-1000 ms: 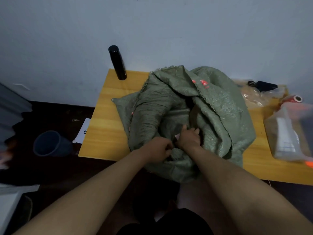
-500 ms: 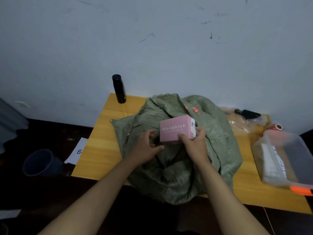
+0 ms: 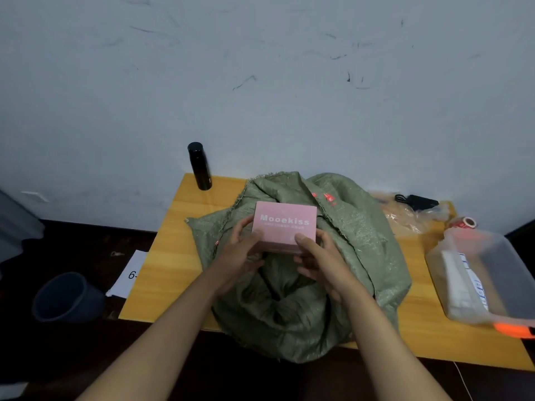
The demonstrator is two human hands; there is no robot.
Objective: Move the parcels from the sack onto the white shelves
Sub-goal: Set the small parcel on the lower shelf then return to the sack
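A pink box [image 3: 285, 227] printed "Mooekiss" is held up over the open green sack [image 3: 304, 273], its lettered face toward the camera. The left hand [image 3: 241, 253] grips its 9 o'clock end, thumb on the front face and fingers curled behind; the right hand [image 3: 317, 259] grips the 3 o'clock end the same way, thumb pressed on the lower front corner. The sack slumps on a yellow wooden worktop [image 3: 162, 273], its mouth gaping below the box. At 11 o'clock from the sack a black bottle [image 3: 199, 166] stands upright near the wall. At 3 o'clock a clear plastic bin [image 3: 486, 273] rests on the worktop, with a crumpled clear bag [image 3: 405, 218] and a roll of red tape [image 3: 464, 222] beyond it. On the dark floor at 9 o'clock sit a dark bucket [image 3: 68, 296] and a white sheet of paper [image 3: 130, 273].
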